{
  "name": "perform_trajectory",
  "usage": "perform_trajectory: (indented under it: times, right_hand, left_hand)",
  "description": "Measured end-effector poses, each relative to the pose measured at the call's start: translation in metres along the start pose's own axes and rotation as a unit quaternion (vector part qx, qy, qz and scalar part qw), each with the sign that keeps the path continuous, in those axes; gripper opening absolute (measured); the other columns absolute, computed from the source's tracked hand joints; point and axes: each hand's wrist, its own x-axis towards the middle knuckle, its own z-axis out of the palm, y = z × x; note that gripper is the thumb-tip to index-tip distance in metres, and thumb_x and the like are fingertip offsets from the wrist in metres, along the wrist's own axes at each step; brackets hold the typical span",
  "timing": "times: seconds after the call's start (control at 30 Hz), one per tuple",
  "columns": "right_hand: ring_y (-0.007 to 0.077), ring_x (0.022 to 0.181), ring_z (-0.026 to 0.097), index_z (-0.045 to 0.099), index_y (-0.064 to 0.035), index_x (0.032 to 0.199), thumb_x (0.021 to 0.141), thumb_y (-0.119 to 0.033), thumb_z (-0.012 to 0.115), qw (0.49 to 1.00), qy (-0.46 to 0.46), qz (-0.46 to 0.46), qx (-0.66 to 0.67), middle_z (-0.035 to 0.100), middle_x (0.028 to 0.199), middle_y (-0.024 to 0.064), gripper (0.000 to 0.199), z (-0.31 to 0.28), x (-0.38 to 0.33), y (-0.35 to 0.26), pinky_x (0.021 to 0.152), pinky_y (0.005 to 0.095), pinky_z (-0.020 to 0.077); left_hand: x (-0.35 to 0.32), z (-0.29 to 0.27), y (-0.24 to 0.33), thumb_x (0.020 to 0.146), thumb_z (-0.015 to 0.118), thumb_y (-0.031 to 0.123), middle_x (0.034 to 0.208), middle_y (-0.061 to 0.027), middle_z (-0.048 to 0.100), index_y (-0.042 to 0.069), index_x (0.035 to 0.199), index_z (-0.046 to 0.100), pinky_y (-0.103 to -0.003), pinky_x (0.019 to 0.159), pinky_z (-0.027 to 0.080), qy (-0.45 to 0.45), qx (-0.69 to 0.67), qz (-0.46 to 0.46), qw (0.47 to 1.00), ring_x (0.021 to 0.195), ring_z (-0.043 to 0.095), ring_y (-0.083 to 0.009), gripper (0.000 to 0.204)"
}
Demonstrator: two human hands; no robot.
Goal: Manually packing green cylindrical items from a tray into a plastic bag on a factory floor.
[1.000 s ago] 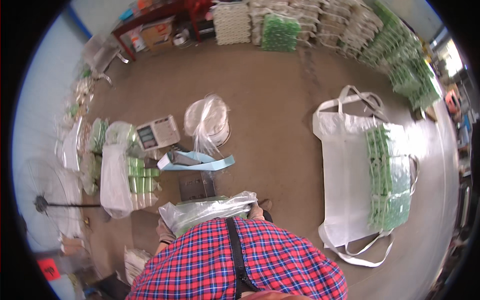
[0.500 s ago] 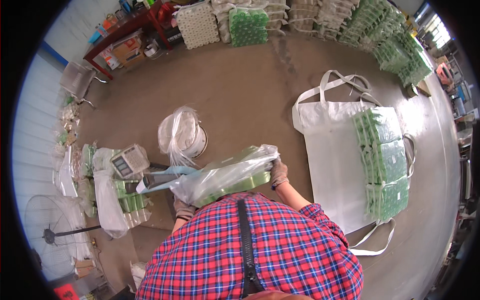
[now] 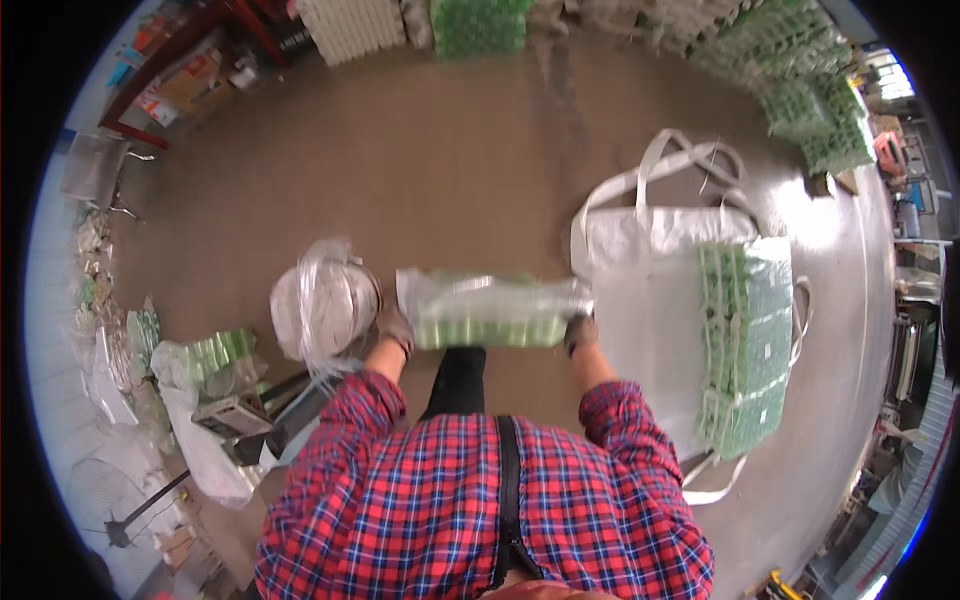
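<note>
A plastic-wrapped pack of green, roll-like pieces [image 3: 490,312] is held level in front of my body. My left hand [image 3: 395,332], in a greyish glove, grips its left end. At the opposite end my gloved right hand [image 3: 580,333] is closed on the wrapping. The pack is blurred, and the fingers are partly hidden by it. Right of it a large white woven sack [image 3: 645,350] with looped straps lies flat on the floor. Similar green wrapped packs [image 3: 745,350] stand in a row along the sack's right side.
A white bucket-like container [image 3: 325,308] with pale plastic strands stands left of my left hand. Further left are a weighing scale [image 3: 232,415], loose plastic film and a fan [image 3: 118,530]. Stacked green bundles [image 3: 815,110] line the far right; a dark red table [image 3: 165,75] stands far left.
The pack has moved away from my chest and slightly right, toward the sack, with both hands still on it. My body has turned from the scale, and my arms are stretched further forward.
</note>
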Motion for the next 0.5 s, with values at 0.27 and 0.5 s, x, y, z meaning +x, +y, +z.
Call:
perform_trajectory:
  times: [0.27, 0.5]
  right_hand:
    - [0.0238, 0.100, 0.055, 0.060, -0.0055, 0.102, 0.081, -0.012, 0.046, 0.981, 0.162, -0.100, -0.028, 0.058, 0.109, 0.0114, 0.026, -0.082, 0.005, -0.023, 0.086, 0.0328, 0.0435]
    - [0.0348, 0.088, 0.056, 0.049, -0.0099, 0.111, 0.083, -0.014, 0.051, 0.916, 0.279, -0.026, 0.289, 0.058, 0.100, 0.0158, 0.029, 0.002, -0.156, 0.060, 0.074, 0.0404, 0.0464]
  left_hand:
    - [0.128, -0.041, 0.006, 0.084, 0.046, 0.045, 0.086, -0.0131, 0.060, 0.002, 0.092, 0.061, -0.035, 0.072, 0.043, 0.082, -0.694, -0.202, 0.686, 0.077, 0.054, -0.0261, 0.046]
    - [0.076, -0.114, -0.012, 0.083, 0.049, 0.021, 0.110, -0.0166, 0.055, 0.005, 0.125, 0.035, -0.033, 0.084, 0.042, -0.079, -0.072, -0.072, 0.992, 0.098, 0.054, -0.0285, 0.047]
